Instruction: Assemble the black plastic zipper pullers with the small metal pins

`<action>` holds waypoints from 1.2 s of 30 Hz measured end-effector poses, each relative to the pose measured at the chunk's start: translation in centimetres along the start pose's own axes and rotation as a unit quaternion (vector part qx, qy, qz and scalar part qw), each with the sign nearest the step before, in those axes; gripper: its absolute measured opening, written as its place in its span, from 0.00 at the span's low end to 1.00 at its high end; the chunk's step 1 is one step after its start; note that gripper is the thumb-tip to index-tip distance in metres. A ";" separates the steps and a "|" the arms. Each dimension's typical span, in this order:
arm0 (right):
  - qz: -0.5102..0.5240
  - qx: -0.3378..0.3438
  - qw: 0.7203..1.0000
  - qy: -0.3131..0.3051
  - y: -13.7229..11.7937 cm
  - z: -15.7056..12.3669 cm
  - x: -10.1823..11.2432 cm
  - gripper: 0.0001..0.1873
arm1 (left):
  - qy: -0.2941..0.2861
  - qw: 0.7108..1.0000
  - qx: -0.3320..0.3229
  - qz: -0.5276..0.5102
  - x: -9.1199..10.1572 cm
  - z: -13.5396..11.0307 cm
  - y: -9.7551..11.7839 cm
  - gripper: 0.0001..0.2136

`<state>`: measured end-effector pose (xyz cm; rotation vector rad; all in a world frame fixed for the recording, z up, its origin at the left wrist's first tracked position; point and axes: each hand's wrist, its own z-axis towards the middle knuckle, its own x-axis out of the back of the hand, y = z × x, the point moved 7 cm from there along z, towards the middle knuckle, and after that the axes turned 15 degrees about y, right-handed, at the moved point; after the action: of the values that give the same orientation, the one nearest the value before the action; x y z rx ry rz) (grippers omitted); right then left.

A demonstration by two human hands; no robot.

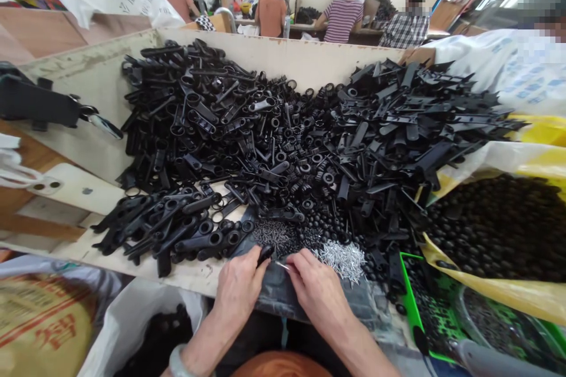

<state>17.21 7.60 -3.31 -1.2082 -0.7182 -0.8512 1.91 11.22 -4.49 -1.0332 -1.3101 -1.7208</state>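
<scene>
My left hand [239,283] is closed around a small black plastic part [265,253], mostly hidden by the fingers. Close on its right, my right hand [316,283] pinches a thin silver pin [282,265] whose tip points towards the black part. I cannot tell whether the two touch. Just beyond the hands lie a heap of tiny dark grey pieces [274,237] and a pile of shiny silver pins [340,256]. Both hands are over a dark mat [278,294] at the front edge of the bench.
Large heaps of black handle-shaped parts [198,112], rings [328,178] and flat pointed parts [411,112] fill the walled bench. Assembled-looking pieces [163,224] lie at left by a phone [82,188]. A green tray [409,306] and a bag of black balls [499,224] stand right. Several people sit behind.
</scene>
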 end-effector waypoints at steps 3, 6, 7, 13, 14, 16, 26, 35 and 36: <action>-0.025 -0.010 1.000 -0.002 -0.5 1.1 -1.0 0.06 | -0.006 0.999 -0.033 -0.008 0.2 -0.7 -0.4 0.04; -0.024 -0.010 1.000 0.002 -0.8 1.6 -1.5 0.06 | -0.012 0.998 -0.061 -0.023 0.3 -1.3 -0.7 0.06; -0.023 -0.009 1.000 0.003 -0.8 1.7 -1.5 0.07 | -0.011 0.998 -0.065 -0.025 0.4 -1.4 -0.8 0.07; 0.012 -0.006 1.000 0.012 -0.6 1.3 -0.4 0.07 | 0.007 0.998 -0.044 -0.040 1.2 -0.9 -0.9 0.07; 0.032 -0.006 0.999 0.017 -0.5 1.2 -0.1 0.06 | 0.008 0.998 -0.039 -0.043 1.3 -0.9 -0.9 0.07; 0.083 -0.008 0.996 0.028 -0.6 1.0 0.3 0.07 | 0.010 0.998 -0.032 -0.046 1.3 -0.8 -0.7 0.08; 0.216 -0.063 0.973 0.053 -1.2 0.6 0.5 0.08 | 0.025 0.995 0.005 -0.099 1.2 -0.8 -1.3 0.10; 0.135 -0.050 0.989 0.022 -1.5 1.0 -1.0 0.10 | 0.034 0.965 0.137 -0.223 2.0 -1.4 -2.1 0.16; 0.107 -0.034 0.994 0.013 -1.6 1.0 -0.9 0.11 | 0.034 0.963 0.141 -0.226 2.0 -1.5 -2.2 0.16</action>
<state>15.30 8.49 -3.10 -1.3074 -0.5313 -0.7154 -1.11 10.06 -3.74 -0.5313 -1.7836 -1.7984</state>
